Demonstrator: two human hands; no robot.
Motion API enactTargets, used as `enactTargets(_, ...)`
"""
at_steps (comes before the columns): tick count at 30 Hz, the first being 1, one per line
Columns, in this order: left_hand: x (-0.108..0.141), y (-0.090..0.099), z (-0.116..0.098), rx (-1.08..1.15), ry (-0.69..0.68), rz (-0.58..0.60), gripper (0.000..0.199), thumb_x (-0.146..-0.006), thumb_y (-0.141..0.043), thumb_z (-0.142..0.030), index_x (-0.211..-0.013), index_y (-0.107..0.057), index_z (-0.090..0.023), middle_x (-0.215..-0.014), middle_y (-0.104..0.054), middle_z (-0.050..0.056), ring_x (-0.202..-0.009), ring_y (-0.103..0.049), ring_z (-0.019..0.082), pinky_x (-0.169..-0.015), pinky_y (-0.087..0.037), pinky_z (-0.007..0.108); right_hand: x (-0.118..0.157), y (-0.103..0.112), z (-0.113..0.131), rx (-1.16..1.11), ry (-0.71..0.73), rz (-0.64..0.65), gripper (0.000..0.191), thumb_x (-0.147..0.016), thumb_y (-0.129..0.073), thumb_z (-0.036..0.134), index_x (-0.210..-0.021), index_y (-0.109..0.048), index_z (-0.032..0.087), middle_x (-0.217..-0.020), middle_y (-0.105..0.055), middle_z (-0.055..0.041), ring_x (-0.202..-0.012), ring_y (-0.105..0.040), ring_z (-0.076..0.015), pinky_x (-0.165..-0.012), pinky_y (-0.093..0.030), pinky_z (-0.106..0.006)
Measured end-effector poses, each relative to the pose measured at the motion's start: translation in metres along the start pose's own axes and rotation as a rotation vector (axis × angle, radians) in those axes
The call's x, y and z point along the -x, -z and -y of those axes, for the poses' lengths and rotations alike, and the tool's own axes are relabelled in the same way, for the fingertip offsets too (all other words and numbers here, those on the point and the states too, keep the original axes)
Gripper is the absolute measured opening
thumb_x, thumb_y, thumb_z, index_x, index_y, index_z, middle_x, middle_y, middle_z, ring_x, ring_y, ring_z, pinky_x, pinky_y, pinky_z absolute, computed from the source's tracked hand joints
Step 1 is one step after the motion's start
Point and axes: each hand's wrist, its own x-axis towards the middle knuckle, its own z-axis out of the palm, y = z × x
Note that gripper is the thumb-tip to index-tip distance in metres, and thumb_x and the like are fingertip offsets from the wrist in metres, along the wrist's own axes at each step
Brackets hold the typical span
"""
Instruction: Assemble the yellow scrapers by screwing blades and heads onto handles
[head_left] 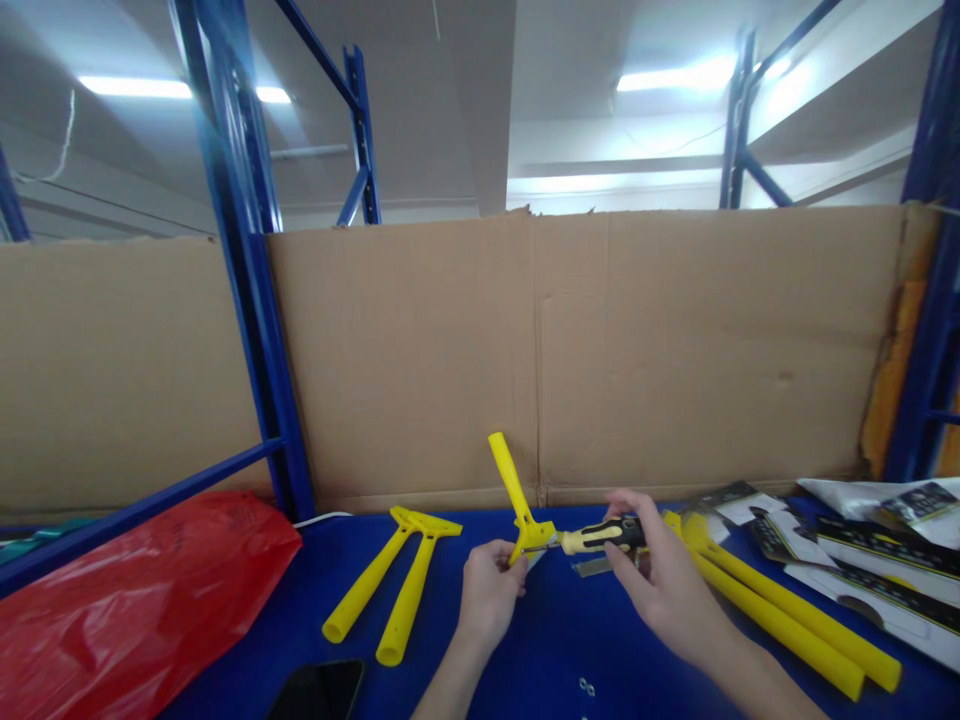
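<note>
My left hand (491, 590) pinches the head of a yellow scraper (512, 480), whose handle points up and away toward the cardboard. In my right hand (660, 580) is a screwdriver (592, 540) with a black and cream handle, lying roughly level. Its tip end meets the scraper's head, though the exact contact is too small to make out. A thin metal blade (594, 567) lies on the blue table just below the screwdriver. Several small metal nuts or washers (586, 687) rest near the front edge.
Two short yellow scrapers (409, 580) lie to the left, and two long yellow handles (787, 610) to the right. A red plastic bag (172, 600), a black phone (319, 690) and black-and-white packages (885, 570) flank them. Behind stands a cardboard wall (420, 350) between blue rack posts (262, 330).
</note>
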Motion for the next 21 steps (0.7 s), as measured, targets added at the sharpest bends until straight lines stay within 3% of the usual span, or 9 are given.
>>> enactTargets(9,-0.0008,-0.0002,-0.0014,-0.022,0.012,-0.015,0.007,-0.071,-0.062,-0.01,-0.065,-0.066,-0.012,-0.053,-0.058,-0.002,-0.048,-0.053,0.01,-0.046,-0.044,0.019,-0.005,-0.0009,0.0003,0.241,-0.041,0.011,0.027,-0.089,-0.042,0.042,-0.099,-0.058,0.022,-0.072,-0.069,-0.0042,-0.068,-0.068,-0.025,-0.06,-0.051,-0.034)
enactTargets(15,-0.0017,0.0008,0.001,-0.036,-0.002,-0.028,0.006,-0.068,-0.068,-0.017,-0.065,-0.066,-0.013,-0.054,-0.059,-0.001,-0.047,-0.053,0.01,-0.046,-0.044,0.019,-0.0014,0.0018,-0.0013,0.122,-0.021,0.033,0.035,-0.086,-0.042,0.027,-0.12,-0.038,0.022,-0.102,-0.061,-0.009,-0.076,-0.066,-0.0202,-0.062,-0.053,-0.032)
enactTargets(21,-0.0018,0.001,0.0016,-0.049,-0.019,-0.02,0.006,-0.069,-0.067,-0.017,-0.066,-0.066,-0.013,-0.055,-0.06,-0.001,-0.05,-0.054,0.011,-0.046,-0.044,0.019,-0.0018,-0.0006,0.0004,0.059,-0.041,0.036,0.03,-0.087,-0.045,0.032,-0.115,-0.044,0.022,-0.092,-0.064,-0.0066,-0.067,-0.065,-0.0195,-0.061,-0.052,-0.032)
